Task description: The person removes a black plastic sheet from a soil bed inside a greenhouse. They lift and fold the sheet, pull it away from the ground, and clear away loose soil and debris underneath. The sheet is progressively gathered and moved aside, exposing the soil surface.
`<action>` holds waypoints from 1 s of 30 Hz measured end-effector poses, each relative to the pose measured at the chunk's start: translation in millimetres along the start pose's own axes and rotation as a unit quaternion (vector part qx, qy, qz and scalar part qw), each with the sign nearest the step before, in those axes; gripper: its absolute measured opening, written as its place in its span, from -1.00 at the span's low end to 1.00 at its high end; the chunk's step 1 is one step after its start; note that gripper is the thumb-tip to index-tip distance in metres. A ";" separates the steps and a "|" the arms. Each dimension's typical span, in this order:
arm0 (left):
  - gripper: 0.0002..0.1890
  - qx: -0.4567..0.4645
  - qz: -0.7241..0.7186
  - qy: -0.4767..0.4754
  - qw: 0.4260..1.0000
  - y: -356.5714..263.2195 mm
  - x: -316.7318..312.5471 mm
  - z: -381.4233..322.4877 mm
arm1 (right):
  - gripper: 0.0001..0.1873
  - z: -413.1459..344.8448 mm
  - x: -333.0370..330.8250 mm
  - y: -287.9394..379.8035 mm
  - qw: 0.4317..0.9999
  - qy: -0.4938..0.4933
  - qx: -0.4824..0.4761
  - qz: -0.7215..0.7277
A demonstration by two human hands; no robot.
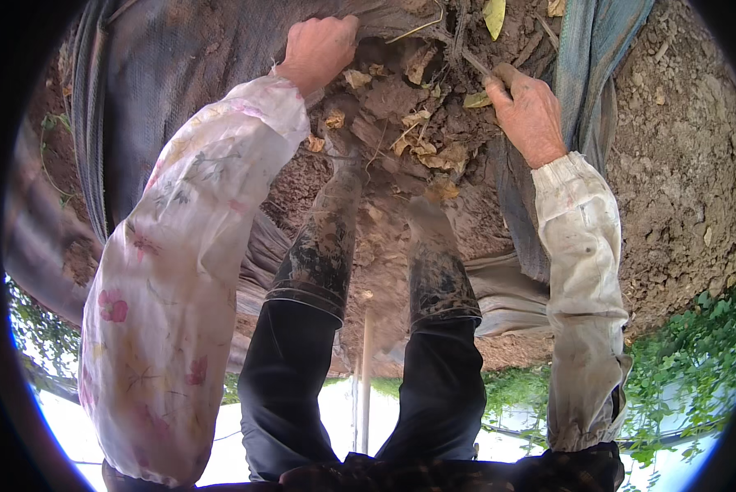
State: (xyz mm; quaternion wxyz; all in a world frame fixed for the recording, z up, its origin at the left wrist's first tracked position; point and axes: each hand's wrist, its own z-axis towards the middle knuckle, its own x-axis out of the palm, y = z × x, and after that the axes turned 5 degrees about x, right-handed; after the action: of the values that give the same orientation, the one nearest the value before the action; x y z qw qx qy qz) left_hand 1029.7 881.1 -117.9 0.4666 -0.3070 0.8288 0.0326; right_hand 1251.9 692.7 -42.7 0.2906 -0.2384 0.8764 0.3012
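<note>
My left hand [322, 54] is curled into a fist at the edge of a dark, muddy woven ground-cover sheet [177, 80], gripping its fabric; the fingertips are hidden. To the right, my right hand [525, 114] pinches a thin greyish stick or stem [476, 61] between thumb and fingers. Its upper end runs into a muddy tangle near the top. Between the hands lies exposed brown soil [392, 98] with clods and dry curled leaves [445, 157]. A yellowish leaf [477, 99] lies beside my right thumb.
Mud-caked boots [322, 240] stand on the soil below the hands. A folded blue-grey woven sheet [583, 80] runs past my right hand, with bare earth [682, 160] beyond it. Green leafy plants [682, 375] grow at lower right. A pale pole [367, 375] shows between the legs.
</note>
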 end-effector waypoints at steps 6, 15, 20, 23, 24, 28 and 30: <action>-0.81 0.017 0.018 -0.013 1.000 21.0 0.6 -10.5 | -0.71 25.1 -17.1 -16.6 0.967 0.160 0.009 0.197; -0.77 0.000 -0.072 0.032 0.997 -36.6 32.6 -20.3 | -0.67 31.0 31.2 0.7 0.849 0.120 0.225 0.463; -0.74 0.002 -0.104 0.000 0.995 -57.1 29.0 -17.1 | -0.66 59.7 57.5 34.9 0.998 0.045 -0.010 -0.047; -0.72 -0.014 -0.092 0.020 0.995 -38.7 19.8 -17.3 | -0.69 47.1 40.8 34.7 0.984 0.025 -0.094 -0.149; -0.71 -0.020 -0.091 0.048 0.994 -28.3 16.9 -19.4 | -0.69 37.7 28.7 26.5 0.983 0.110 -0.009 -0.145; -0.64 0.028 -0.006 0.021 0.999 7.7 10.3 -0.4 | -0.71 -10.7 -9.8 -3.3 0.995 0.066 -0.003 0.073; -0.63 0.039 -0.006 0.006 0.999 17.9 10.6 8.7 | -0.71 -18.1 -12.4 -5.2 0.947 0.086 0.071 0.301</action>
State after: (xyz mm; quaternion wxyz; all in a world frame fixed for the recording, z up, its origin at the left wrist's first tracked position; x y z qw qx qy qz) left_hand 1022.6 893.5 -135.3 0.4737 -0.2937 0.8303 -0.0047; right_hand 1257.3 680.0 -24.8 0.1265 0.0324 0.9482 0.2897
